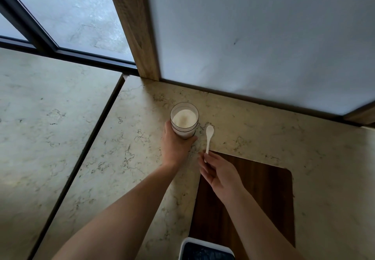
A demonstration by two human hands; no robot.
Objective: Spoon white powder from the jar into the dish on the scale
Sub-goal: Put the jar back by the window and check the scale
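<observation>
A clear glass jar (184,120) with white powder inside stands open on the marble counter. My left hand (175,146) wraps around its lower part from the near side. My right hand (220,173) pinches the handle end of a small white spoon (209,139), whose bowl points away from me just right of the jar, outside it. At the bottom edge a white-rimmed object with a dark top (207,250) shows partly; I cannot tell whether it is the scale or the dish.
A dark wooden board (261,194) lies under my right hand and the white-rimmed object. The marble counter (129,138) ends at a dark gap on the left. A wall and a wooden post (134,26) close off the back.
</observation>
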